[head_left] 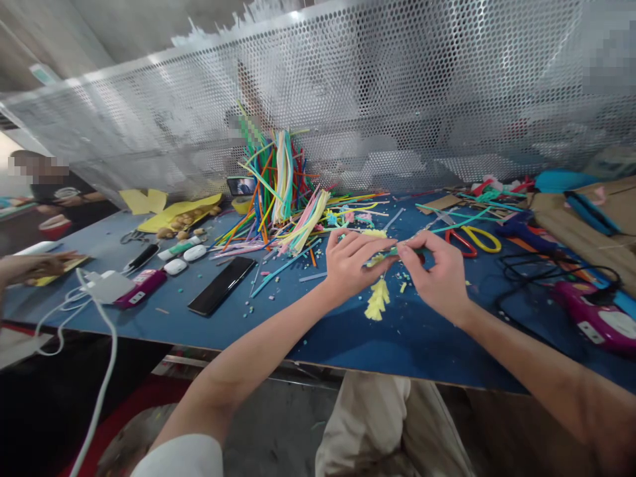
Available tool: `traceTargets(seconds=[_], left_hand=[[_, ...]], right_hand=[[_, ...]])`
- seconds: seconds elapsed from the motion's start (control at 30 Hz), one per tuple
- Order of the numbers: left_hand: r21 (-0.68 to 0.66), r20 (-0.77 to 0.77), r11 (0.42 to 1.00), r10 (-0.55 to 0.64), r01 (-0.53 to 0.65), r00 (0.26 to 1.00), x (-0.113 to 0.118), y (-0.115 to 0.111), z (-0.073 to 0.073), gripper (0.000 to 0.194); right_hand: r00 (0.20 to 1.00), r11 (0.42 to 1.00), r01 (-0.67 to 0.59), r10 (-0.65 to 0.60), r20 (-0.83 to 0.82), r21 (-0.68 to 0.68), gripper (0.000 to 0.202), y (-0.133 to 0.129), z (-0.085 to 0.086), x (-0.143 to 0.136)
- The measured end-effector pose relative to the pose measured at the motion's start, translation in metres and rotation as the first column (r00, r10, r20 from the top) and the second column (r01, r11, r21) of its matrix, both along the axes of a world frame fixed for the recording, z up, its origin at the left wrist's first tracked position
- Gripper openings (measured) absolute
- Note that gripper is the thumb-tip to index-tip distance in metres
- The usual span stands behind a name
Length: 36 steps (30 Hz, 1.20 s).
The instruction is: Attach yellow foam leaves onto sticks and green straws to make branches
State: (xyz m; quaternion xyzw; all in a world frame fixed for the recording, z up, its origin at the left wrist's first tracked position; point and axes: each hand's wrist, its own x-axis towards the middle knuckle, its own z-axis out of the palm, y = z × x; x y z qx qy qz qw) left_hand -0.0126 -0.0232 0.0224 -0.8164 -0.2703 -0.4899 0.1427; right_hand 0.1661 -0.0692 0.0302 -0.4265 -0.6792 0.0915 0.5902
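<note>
My left hand and my right hand meet above the front of the blue table, thumbs and fingertips pinched together. Between them runs a short green pipe cleaner, partly covered by the fingers. A fluffy yellow pipe-cleaner piece, leaf-like in outline, hangs below my left hand; whether it is joined to the green one I cannot tell. Behind the hands lie small pastel twisted pieces. Scissors with red and yellow handles rest just beyond my right hand.
Bundled colourful pipe cleaners stand before a perforated metal screen. A black phone, a purple power bank and white cables lie leftward. Another purple device with black cords sits right. A co-worker's hand is far left.
</note>
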Motion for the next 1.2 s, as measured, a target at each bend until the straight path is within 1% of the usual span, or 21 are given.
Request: traceTargets(seconds=[0.13,0.27,0.33,0.37,0.43,0.47,0.53,0.6,0.63,0.67,0.7,0.73,0.8,0.87,0.9,0.97,1.07,1.1,1.13,1.17,1.2], left_hand=[[-0.04,0.021,0.999,0.004,-0.003,1.0,-0.003,0.002,0.001,0.018],[-0.162,0.08,0.984,-0.063,0.075,0.995,-0.002,0.0,0.007,0.023],[-0.288,0.159,0.94,-0.14,0.181,0.977,0.0,-0.003,0.009,0.029],[-0.363,0.212,0.896,-0.187,0.255,0.959,0.001,-0.004,0.011,0.031],[-0.518,0.339,0.746,-0.272,0.42,0.901,0.001,-0.006,0.014,0.033],[-0.589,0.403,0.638,-0.302,0.497,0.864,0.0,-0.006,0.015,0.034],[-0.706,0.505,0.373,-0.329,0.602,0.798,-0.003,-0.006,0.017,0.035],[-0.779,0.559,0.098,-0.337,0.619,0.758,-0.007,-0.005,0.018,0.039],[-0.796,0.574,-0.016,-0.335,0.605,0.747,-0.008,-0.004,0.018,0.041],[-0.801,0.587,-0.107,-0.333,0.589,0.738,-0.009,-0.003,0.017,0.043],[-0.797,0.6,-0.176,-0.33,0.577,0.729,-0.01,-0.002,0.016,0.044],[-0.788,0.615,-0.225,-0.326,0.573,0.718,-0.01,-0.002,0.014,0.044],[-0.76,0.65,-0.28,-0.312,0.587,0.693,-0.008,-0.001,0.011,0.043],[-0.741,0.671,-0.296,-0.298,0.603,0.679,-0.005,-0.001,0.009,0.041],[-0.736,0.677,-0.286,-0.289,0.613,0.677,-0.004,0.0,0.008,0.04],[-0.738,0.675,-0.227,-0.281,0.636,0.683,0.0,0.001,0.007,0.039],[-0.756,0.642,-0.088,-0.289,0.648,0.71,0.003,0.002,0.006,0.042],[-0.774,0.609,-0.02,-0.298,0.633,0.735,0.003,0.002,0.006,0.041],[-0.793,0.558,0.079,-0.304,0.604,0.772,0.003,0.002,0.005,0.041],[-0.802,0.488,0.217,-0.299,0.556,0.82,0.003,0.002,0.004,0.04],[-0.788,0.396,0.386,-0.278,0.479,0.875,0.003,0.001,0.003,0.041]], right_hand=[[1.0,1.0,-0.023,0.024,-0.015,0.017,0.015,-0.002,-0.001,-0.003],[1.0,0.998,-0.027,0.027,0.008,0.053,0.009,0.0,0.001,-0.001],[0.998,0.995,-0.046,0.043,0.039,0.093,0.008,0.001,0.002,0.002],[0.997,0.991,-0.066,0.06,0.051,0.118,0.008,0.002,0.003,0.004],[0.991,0.979,-0.121,0.111,0.072,0.165,0.007,0.004,0.006,0.008],[0.986,0.971,-0.157,0.143,0.084,0.18,0.007,0.004,0.007,0.01],[0.969,0.95,-0.238,0.218,0.114,0.201,0.009,0.005,0.01,0.013],[0.939,0.92,-0.335,0.309,0.149,0.204,0.01,0.004,0.013,0.015],[0.92,0.902,-0.383,0.355,0.165,0.197,0.011,0.004,0.015,0.015],[0.899,0.885,-0.428,0.398,0.181,0.182,0.012,0.003,0.015,0.015],[0.88,0.87,-0.466,0.434,0.193,0.165,0.015,0.002,0.016,0.015],[0.86,0.856,-0.497,0.465,0.208,0.142,0.017,0.002,0.017,0.015],[0.843,0.848,-0.519,0.486,0.231,0.109,0.018,0.001,0.017,0.015],[0.856,0.869,-0.486,0.45,0.255,0.098,0.015,0.002,0.017,0.017],[0.872,0.887,-0.45,0.413,0.261,0.1,0.013,0.003,0.017,0.018],[0.913,0.928,-0.357,0.323,0.249,0.105,0.009,0.006,0.016,0.021],[0.963,0.975,-0.19,0.161,0.216,0.118,0.008,0.012,0.014,0.025],[0.973,0.984,-0.132,0.106,0.206,0.119,0.01,0.014,0.013,0.026],[0.98,0.99,-0.081,0.058,0.191,0.115,0.011,0.016,0.012,0.027],[0.985,0.994,-0.036,0.018,0.169,0.107,0.011,0.017,0.011,0.027],[0.99,0.996,0.002,-0.015,0.14,0.088,0.012,0.018,0.01,0.027]])
